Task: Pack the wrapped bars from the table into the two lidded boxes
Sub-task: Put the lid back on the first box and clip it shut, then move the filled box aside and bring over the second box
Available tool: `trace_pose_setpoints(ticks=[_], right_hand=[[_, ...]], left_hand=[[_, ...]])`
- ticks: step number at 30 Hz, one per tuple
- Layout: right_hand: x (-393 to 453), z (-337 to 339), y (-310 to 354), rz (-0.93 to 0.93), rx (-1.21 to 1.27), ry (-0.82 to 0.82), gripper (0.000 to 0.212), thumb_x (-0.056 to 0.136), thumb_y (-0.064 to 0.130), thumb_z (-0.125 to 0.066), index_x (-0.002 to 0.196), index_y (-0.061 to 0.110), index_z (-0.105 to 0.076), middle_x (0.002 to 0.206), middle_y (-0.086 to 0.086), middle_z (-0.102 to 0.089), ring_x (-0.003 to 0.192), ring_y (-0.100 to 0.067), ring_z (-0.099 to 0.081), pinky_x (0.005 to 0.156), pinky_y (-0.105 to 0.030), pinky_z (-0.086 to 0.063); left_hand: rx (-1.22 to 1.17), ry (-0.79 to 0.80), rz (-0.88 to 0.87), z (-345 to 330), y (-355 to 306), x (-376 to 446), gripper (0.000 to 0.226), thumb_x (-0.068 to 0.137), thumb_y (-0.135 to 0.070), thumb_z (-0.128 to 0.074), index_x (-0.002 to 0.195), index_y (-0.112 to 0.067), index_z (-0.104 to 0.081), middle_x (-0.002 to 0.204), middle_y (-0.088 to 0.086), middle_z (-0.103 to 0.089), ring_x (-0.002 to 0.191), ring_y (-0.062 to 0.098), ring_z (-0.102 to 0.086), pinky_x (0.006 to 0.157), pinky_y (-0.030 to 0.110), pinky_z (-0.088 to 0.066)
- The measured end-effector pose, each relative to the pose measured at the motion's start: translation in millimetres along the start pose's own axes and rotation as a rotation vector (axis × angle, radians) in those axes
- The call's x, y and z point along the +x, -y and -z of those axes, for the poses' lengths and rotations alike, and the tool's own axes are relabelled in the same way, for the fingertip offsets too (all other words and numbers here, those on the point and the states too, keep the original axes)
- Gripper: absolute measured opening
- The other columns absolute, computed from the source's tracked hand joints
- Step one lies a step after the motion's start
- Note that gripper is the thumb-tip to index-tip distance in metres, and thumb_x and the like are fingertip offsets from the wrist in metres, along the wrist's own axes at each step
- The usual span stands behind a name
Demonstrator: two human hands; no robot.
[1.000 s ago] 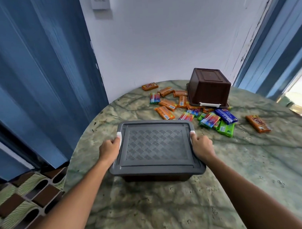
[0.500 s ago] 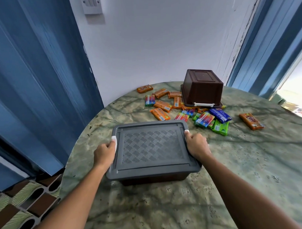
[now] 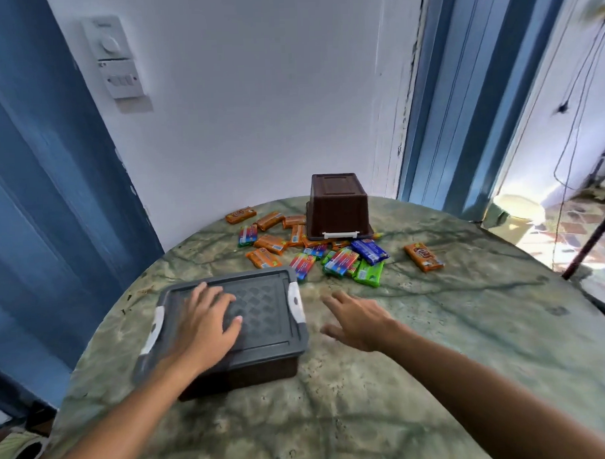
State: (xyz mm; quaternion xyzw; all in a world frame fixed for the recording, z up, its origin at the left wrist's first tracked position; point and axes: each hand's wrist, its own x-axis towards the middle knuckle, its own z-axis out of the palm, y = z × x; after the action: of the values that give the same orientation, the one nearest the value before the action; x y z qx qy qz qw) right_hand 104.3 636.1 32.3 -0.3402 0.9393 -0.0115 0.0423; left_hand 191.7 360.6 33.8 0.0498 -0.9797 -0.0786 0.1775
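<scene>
A brown box with a grey lid and white side clips stands near me on the left of the green marble table. My left hand lies flat on the lid with its fingers spread. To the right of the box, my right hand hovers open just above the table and holds nothing. A second brown box stands upside down at the far side. Several wrapped bars in orange, blue, green and multicolour wrappers lie scattered around it. One orange bar lies apart to the right.
A white wall with a switch panel rises behind the table. Blue door panels stand at the left, a blue frame at the right. A dark pole leans past the table's right edge.
Both hands have left the box's side clips. My left hand moved onto the lid and my right hand moved off to the right. The view tilted up and to the right.
</scene>
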Motion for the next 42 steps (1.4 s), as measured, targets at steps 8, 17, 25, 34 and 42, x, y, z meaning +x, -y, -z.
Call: trace_pose_setpoints(ticks=[8,17,25,34,42], right_hand=[[-73.7,30.2,-113.6,0.187,-0.024,-0.112,0.076,0.09,0.047,-0.057,0.149,0.014,-0.023,0.15,-0.01,-0.033,0.128,-0.029,-0.046,0.093,-0.042,-0.049],[-118.2,58.5,-200.2,0.286,0.013,-0.112,0.074,0.09,0.043,-0.057,0.149,0.015,-0.022,0.145,-0.014,-0.036,0.124,-0.033,-0.048,0.091,-0.044,-0.049],[-98.6,46.7,-254.3,0.361,0.026,-0.089,0.072,0.09,0.039,-0.059,0.148,0.016,-0.023,0.143,-0.015,-0.038,0.125,-0.033,-0.046,0.088,-0.044,-0.048],[-72.1,43.4,-366.2,0.395,-0.029,-0.008,0.069,0.09,0.036,-0.059,0.147,0.015,-0.027,0.143,-0.015,-0.037,0.122,-0.035,-0.049,0.088,-0.047,-0.049],[-37.9,47.3,-451.4,0.489,-0.078,0.026,0.068,0.091,0.033,-0.058,0.148,0.015,-0.025,0.147,-0.017,-0.034,0.123,-0.036,-0.049,0.083,-0.045,-0.051]], left_hand=[[0.077,0.072,0.004,-2.3,-148.4,-19.0,0.05,0.078,-0.045,-0.054,0.117,-0.015,-0.064,0.134,0.011,-0.054,0.136,0.036,-0.033,0.108,0.053,-0.031],[0.13,0.075,0.085,-1.1,-247.1,-36.5,0.056,0.077,-0.055,-0.042,0.112,-0.019,-0.067,0.129,0.01,-0.058,0.132,0.035,-0.038,0.102,0.051,-0.035],[0.146,0.081,0.104,-46.4,-293.1,-8.5,0.055,0.072,-0.051,-0.041,0.104,-0.015,-0.069,0.117,0.011,-0.063,0.12,0.036,-0.049,0.094,0.051,-0.044],[0.043,0.144,0.109,-116.3,-357.5,51.2,0.046,0.073,-0.048,-0.046,0.105,-0.021,-0.065,0.117,0.008,-0.062,0.121,0.034,-0.049,0.089,0.052,-0.049],[0.099,0.158,0.132,-134.8,-410.8,88.2,0.049,0.073,-0.043,-0.057,0.116,-0.021,-0.064,0.123,0.003,-0.06,0.122,0.03,-0.051,0.096,0.052,-0.047]])
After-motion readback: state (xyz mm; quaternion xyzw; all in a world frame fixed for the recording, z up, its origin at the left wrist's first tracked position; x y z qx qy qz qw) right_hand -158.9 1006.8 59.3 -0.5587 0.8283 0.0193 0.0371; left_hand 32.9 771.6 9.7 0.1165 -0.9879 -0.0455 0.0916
